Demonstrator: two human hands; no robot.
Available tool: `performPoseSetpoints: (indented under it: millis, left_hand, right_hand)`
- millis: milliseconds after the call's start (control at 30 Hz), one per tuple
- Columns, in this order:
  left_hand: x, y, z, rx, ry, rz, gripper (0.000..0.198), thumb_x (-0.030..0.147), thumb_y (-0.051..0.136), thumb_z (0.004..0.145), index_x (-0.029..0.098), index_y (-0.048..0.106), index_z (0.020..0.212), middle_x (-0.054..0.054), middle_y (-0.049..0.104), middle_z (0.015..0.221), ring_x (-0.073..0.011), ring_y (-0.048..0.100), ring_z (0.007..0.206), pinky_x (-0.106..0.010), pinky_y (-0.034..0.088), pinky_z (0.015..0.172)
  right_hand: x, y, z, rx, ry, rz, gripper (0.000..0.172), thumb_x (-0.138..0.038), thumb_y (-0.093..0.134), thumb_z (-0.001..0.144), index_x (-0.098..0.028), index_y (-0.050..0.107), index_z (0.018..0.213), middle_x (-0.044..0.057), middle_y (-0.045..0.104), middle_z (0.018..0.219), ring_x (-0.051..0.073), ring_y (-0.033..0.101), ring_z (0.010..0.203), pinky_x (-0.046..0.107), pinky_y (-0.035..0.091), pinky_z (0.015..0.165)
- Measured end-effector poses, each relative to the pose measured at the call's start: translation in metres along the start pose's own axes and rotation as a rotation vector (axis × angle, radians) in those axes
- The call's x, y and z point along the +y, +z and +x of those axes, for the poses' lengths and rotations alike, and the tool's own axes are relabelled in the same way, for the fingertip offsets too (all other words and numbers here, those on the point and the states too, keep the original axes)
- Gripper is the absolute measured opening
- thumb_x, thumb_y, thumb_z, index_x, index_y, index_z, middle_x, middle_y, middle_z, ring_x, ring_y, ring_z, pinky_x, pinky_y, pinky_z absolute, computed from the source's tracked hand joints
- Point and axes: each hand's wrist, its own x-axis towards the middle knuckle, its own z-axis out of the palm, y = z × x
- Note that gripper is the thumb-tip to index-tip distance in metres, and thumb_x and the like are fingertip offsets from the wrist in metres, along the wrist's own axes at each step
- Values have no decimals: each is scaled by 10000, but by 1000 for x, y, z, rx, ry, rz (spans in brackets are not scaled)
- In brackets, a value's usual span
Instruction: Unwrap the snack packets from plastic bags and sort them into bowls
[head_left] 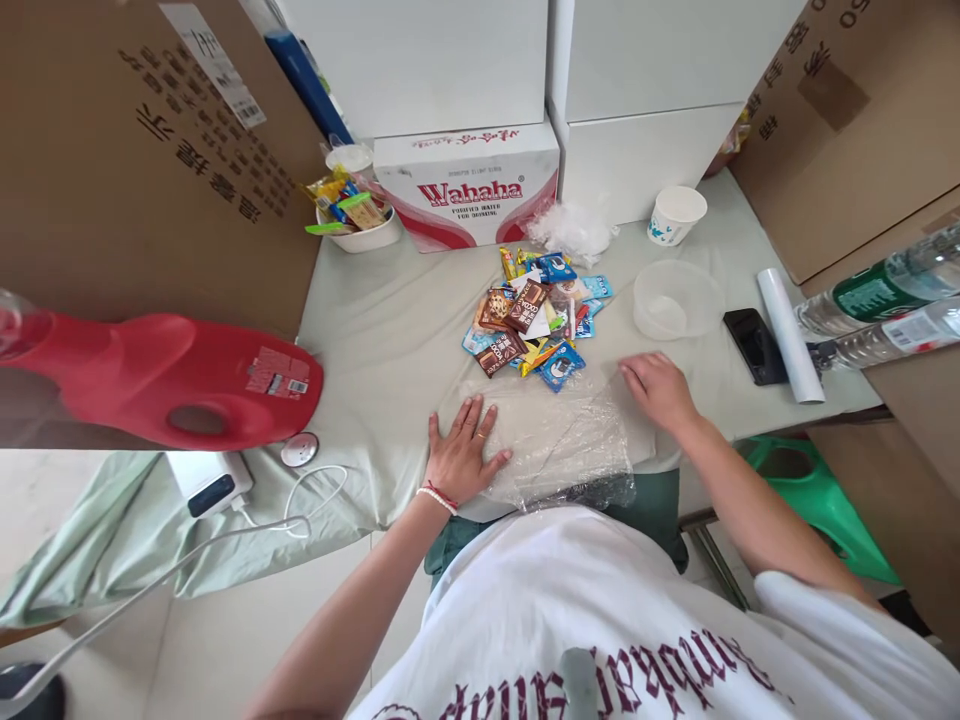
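My left hand lies flat with fingers spread, at the left edge of a clear plastic sheet or bag laid out on the table. My right hand rests by the upper right of that plastic with its fingers curled in. Whether anything is between those fingers is hidden. Just beyond both hands is a heap of small wrapped snacks, in brown, blue and yellow packets. To the right of the heap stands a clear round plastic bowl. Crumpled clear plastic sits behind the heap.
A Wahaha carton, a white tub of snacks and a paper cup line the back. At right are a phone, a white roll and water bottles. A red jug lies left, near a power bank.
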Motion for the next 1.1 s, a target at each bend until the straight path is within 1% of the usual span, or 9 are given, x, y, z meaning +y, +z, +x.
performPoseSetpoints:
  millis: [100,200,333,467,600,733,900,1000,1100]
  left_hand:
    - [0,-1,0,4,0,-2,804,689,387,997,245,295,1661,-165,212,1738,-371,257,1601,-757,16,1237]
    - [0,-2,-1,-3,4,2,846,717,411,977,232,295,1660,-171,209,1739,-378,250,1602,-758,16,1236]
    - [1,-3,-1,-5,0,-3,896,752,445,948,225,303,1658,-171,203,1740,-381,247,1601,-753,7,1240]
    - [1,-2,-2,8,0,-33,896,757,464,940,244,307,1657,-160,213,1740,-378,241,1604,-741,-25,1247]
    - [-2,0,-2,11,18,-65,908,763,467,940,242,290,1662,-153,201,1744,-370,222,1612,-734,-72,1246]
    - [-4,0,-3,12,18,-75,911,769,451,943,238,284,1664,-151,188,1746,-365,210,1616,-733,-87,1246]
    - [-3,0,-3,12,16,-89,905,769,464,938,246,302,1659,-148,210,1744,-379,206,1616,-731,-66,1251]
    - [-4,1,-3,20,13,-102,902,771,462,938,255,302,1660,-147,224,1741,-371,208,1615,-713,-80,1256]
    - [-5,1,-3,20,12,-108,896,773,457,938,265,304,1659,-143,227,1742,-365,212,1615,-703,-87,1260]
  right_hand:
    - [-31,-2,83,-82,-187,-81,363,-250,420,1046,-196,742,1204,119,733,1189,318,595,1158,439,525,957]
    - [-70,7,153,-187,-387,-182,443,-117,446,1001,-198,643,1390,88,644,1411,296,533,1261,401,504,958]
    - [-94,19,202,-379,-441,-333,453,-80,517,972,-153,617,1408,121,620,1426,271,553,1237,385,478,982]
    - [-85,6,205,-322,-364,-359,279,-185,656,931,-71,710,1180,195,664,1219,325,587,1135,431,489,953]
    - [-92,-11,183,-212,-335,-263,453,-325,737,915,-126,643,1311,175,624,1245,339,579,1134,455,502,958]
    - [-129,9,161,-380,-443,-153,480,-350,733,927,-165,609,1352,143,604,1280,306,595,1153,395,506,935]
    - [-157,48,163,-584,-517,-230,461,-225,751,888,-76,627,1306,219,577,1372,323,589,1233,390,483,1009]
    - [-161,52,169,-654,-558,-241,461,-300,742,906,-48,652,1281,237,633,1324,335,620,1215,403,485,1023]
    - [-167,49,173,-686,-530,-312,336,-256,611,977,-43,698,1222,234,710,1205,322,678,1136,379,508,959]
